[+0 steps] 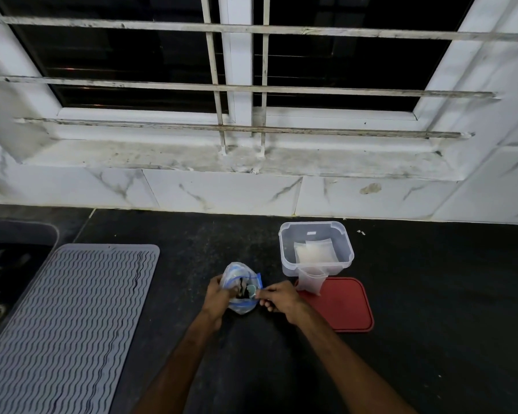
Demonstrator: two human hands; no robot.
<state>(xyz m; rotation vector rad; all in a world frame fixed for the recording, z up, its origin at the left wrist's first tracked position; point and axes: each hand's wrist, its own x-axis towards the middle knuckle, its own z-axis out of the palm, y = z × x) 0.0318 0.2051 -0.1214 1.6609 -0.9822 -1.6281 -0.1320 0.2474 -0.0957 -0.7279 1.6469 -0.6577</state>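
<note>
A small clear zip bag (239, 277) with blue trim stands on the black counter (431, 294), holding dark contents and something pale green. My left hand (217, 297) grips the bag's left edge. My right hand (278, 297) pinches the bag's right rim near the blue zip strip. The bag's mouth is spread between the two hands. To the right stands a clear plastic container (287, 243) with white pouches inside, and another clear pouch (311, 282) leans against its front.
A red lid (350, 306) lies flat under and in front of the container. A grey ribbed drying mat (66, 324) covers the counter's left side, with a sink (0, 273) beyond it. A marble-tiled wall and barred window (240, 85) rise behind.
</note>
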